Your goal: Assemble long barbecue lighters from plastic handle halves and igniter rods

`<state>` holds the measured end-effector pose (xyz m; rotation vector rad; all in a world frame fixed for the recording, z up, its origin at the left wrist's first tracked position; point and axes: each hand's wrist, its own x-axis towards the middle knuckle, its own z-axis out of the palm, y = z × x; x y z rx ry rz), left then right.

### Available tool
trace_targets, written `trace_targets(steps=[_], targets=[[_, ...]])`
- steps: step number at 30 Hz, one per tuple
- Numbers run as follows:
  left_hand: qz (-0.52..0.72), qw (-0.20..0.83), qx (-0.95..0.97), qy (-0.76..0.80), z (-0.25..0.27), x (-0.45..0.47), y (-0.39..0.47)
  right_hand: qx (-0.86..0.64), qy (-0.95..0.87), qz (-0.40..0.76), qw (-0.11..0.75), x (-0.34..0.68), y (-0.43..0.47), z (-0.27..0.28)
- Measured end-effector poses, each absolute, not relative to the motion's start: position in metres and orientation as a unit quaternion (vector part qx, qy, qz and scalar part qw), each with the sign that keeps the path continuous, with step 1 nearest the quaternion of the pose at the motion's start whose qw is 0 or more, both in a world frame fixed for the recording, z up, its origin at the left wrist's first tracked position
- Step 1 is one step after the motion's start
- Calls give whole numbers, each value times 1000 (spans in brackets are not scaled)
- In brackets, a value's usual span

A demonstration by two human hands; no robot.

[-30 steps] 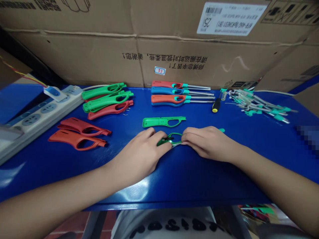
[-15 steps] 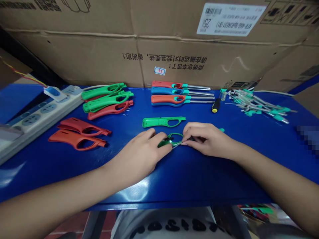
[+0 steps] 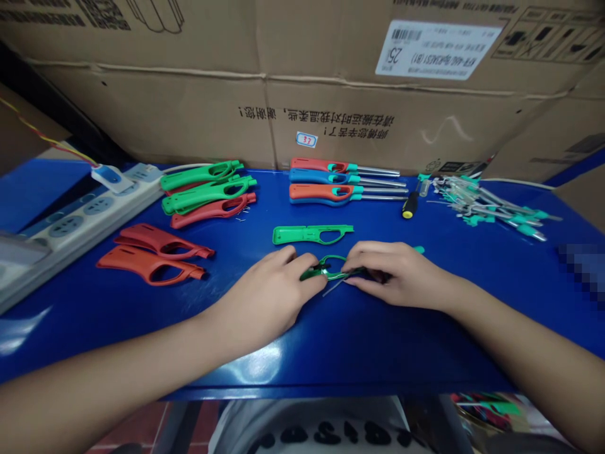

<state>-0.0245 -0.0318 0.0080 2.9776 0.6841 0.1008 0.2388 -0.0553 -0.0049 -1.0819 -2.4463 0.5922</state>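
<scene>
The thin tube (image 3: 333, 288) has swung toward me. My left hand (image 3: 278, 287) grips the green shell (image 3: 308, 273), long axis left-right, loop rightward; my right hand's (image 3: 392, 274) hold I can't tell.

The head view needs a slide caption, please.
Left hand holding a green casing, right hand at its other end, over a blue table.

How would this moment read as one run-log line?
left hand: gripping green lighter half-shell | right hand: fingertips at its loop end | loose green half-shell: beyond hands, on blue table
</scene>
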Motion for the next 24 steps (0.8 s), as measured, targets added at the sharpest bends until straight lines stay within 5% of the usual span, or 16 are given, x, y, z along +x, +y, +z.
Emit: trace_targets(steps=[11,15,18,20,24], targets=[[90,57,970,217,1,-28,-22,-373,-877,224,205,242,-58,6],[114,41,974,190,-3,-29,-13,-509,-815,60,270,265,-45,19],[133,34,974,179,-6,-29,-10,-763,-624,-91,139,301,-35,31],[147,36,973,175,-8,-29,-9,-842,-534,-64,23,328,-31,37],[183,51,967,172,-12,-30,-8,-877,-477,-49,-9,371,-27,37]])
